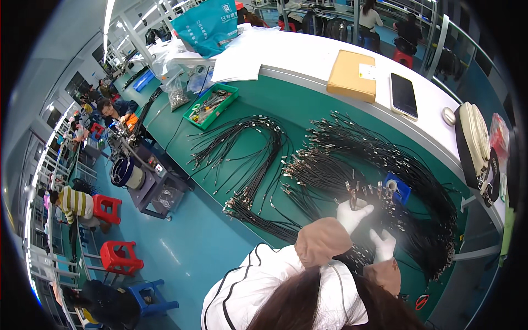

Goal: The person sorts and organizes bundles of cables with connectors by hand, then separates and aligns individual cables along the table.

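The green worktop (pixel 300 104) spread around the person's hands, broad enough, it seemed, for long cables to lie without being folded tightly. Beyond it, from 11 to 2 o'clock of the hands, curved a white shelf (pixel 300 52), which kept the package (pixel 352 74), beige pouch (pixel 473 135) and phone (pixel 403 95) off the working surface

The biggest black cable bundle (pixel 426 176) swept from 12 round to 4 o'clock, its bend probably there to fit the length on the surface. A second bundle (pixel 324 170) lay at 11 o'clock, many of its metal-tipped ends gathered on one side, which likely made them easier to pick out. A third bundle (pixel 273 140) arched at 10 o'clock, apart from the others, perhaps so that strands would not tangle. Past it, also near 10 o'clock, a green tray (pixel 224 110) penned in loose small items

The left hand (pixel 352 215), white-gloved, had its grip closed on a few cable ends (pixel 352 191), tips pointing up where they could be seen. Just to its 4 o'clock, the right hand (pixel 384 246) had its thumb raised; whether that grip held anything, I could not tell. A blue piece (pixel 403 193) stood among the cables at 1 o'clock, and the red-handled tool (pixel 422 301) lay at 5 o'clock, aside from the strands
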`<state>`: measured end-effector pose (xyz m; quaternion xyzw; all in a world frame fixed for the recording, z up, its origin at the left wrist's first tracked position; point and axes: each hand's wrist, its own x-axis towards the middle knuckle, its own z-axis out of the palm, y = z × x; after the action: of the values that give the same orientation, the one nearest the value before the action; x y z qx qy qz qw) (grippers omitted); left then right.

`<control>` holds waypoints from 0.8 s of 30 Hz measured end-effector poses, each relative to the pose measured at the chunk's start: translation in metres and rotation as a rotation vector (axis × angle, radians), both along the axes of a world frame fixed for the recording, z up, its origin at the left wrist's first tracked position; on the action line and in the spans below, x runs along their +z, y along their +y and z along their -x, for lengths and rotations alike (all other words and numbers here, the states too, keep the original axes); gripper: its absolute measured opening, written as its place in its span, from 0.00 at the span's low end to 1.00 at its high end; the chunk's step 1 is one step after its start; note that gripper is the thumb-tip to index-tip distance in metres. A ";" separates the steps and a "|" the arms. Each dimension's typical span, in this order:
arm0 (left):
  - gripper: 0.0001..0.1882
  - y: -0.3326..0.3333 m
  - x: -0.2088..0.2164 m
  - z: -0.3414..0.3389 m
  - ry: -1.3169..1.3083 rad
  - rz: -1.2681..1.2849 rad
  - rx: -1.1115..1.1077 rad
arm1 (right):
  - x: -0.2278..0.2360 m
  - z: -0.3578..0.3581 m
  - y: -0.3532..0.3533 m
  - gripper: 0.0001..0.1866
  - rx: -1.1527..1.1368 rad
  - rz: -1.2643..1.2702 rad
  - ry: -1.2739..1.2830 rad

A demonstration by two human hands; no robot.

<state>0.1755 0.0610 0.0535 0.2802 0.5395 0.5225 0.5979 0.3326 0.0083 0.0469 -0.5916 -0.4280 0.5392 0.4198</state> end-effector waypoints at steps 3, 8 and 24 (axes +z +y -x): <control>0.15 -0.003 -0.006 -0.003 -0.038 -0.032 0.018 | 0.004 0.005 -0.003 0.08 -0.117 -0.065 0.096; 0.13 -0.006 -0.010 -0.011 -0.126 -0.102 0.031 | 0.007 -0.001 -0.008 0.10 -0.133 -0.094 0.031; 0.06 0.001 -0.002 0.006 -0.201 -0.095 -0.209 | -0.009 -0.012 0.000 0.14 -0.161 0.054 0.197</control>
<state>0.1694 0.0617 0.0519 0.3091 0.4195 0.5079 0.6859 0.3446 0.0082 0.0382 -0.5794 -0.3211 0.5703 0.4856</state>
